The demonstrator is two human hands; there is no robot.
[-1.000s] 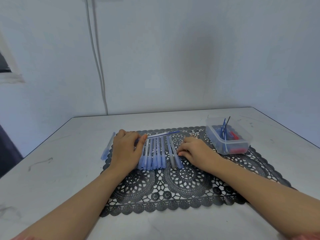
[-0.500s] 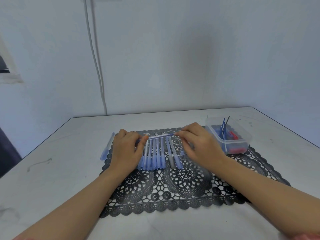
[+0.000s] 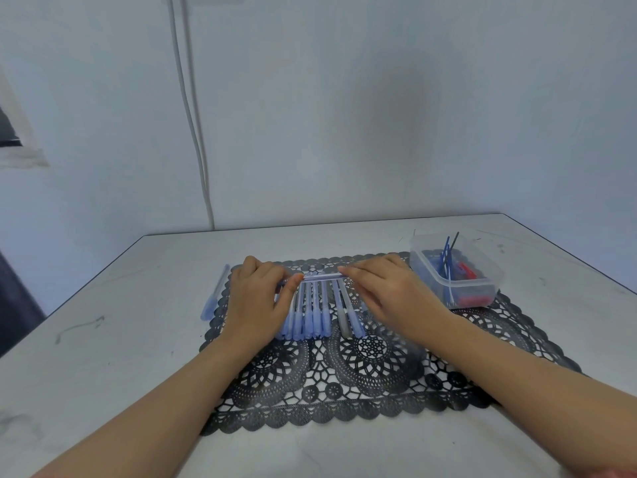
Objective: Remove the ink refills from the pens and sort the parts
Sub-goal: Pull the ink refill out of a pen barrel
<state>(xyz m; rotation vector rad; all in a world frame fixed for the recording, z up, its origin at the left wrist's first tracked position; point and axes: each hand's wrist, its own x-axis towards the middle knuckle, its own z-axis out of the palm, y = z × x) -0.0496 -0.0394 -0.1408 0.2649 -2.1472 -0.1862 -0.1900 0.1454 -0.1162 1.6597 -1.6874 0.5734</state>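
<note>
Your left hand point(image 3: 256, 301) covers the left end of the crosswise pen point(image 3: 320, 277) and the leftmost pens in the row of pens point(image 3: 310, 315). Your right hand point(image 3: 386, 294) hides the pen's right end, so neither grip can be told. Parts inside the container point(image 3: 472, 286) blur behind its cloudy wall. Both forearms run off the bottom edge.

One black lace mat point(image 3: 344, 374); one clear tub point(image 3: 484, 262) at centre right; one crosswise pen point(image 3: 320, 277); about seven row pens point(image 3: 315, 315) beneath it, some hidden; one lone pen point(image 3: 215, 294) at left.
</note>
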